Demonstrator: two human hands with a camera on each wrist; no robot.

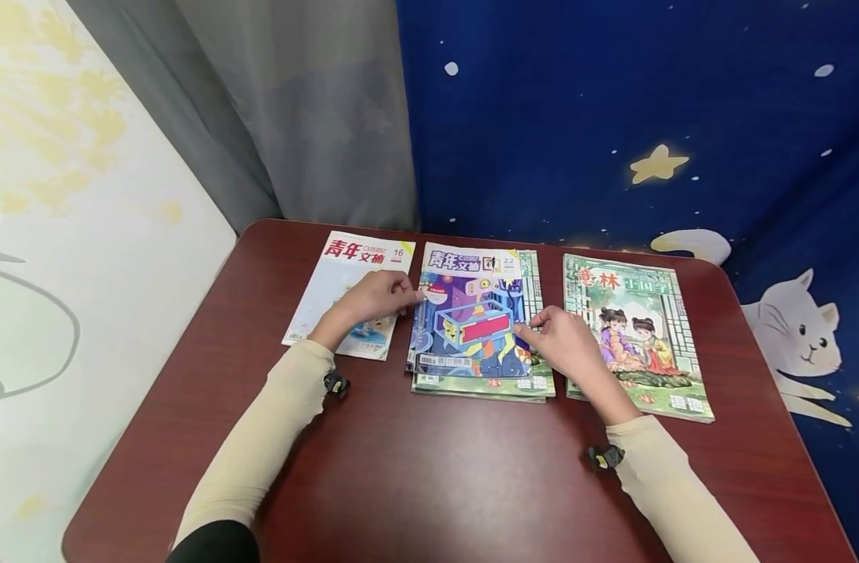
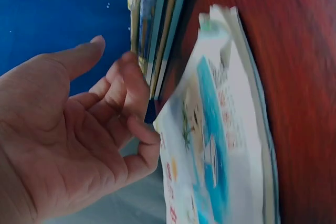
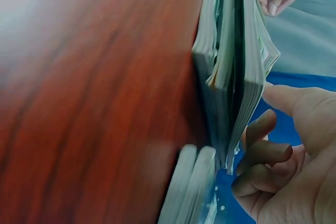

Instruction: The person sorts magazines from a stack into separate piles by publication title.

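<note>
A purple-and-blue magazine point(image 1: 465, 356) lies on top of the middle pile, over green-covered magazines point(image 1: 542, 383). My left hand point(image 1: 375, 297) is at its left edge, fingertips close to the cover. In the left wrist view, the thumb stands apart from the loosely bent fingers beside the pile point(image 2: 163, 30). Across the pile, my right hand point(image 1: 570, 344) has its thumb at the magazine's right edge. The right wrist view shows that thumb at the pile's point(image 3: 254, 51) upper side, the other fingers bent beside it. A white magazine point(image 1: 317, 301) lies under my left hand.
On the right is another pile topped by a green magazine point(image 1: 641, 383) with two drawn figures. All three groups lie along the back of the dark red table point(image 1: 458, 477). Behind it hang a grey curtain point(image 1: 331, 117) and a blue one point(image 1: 542, 117).
</note>
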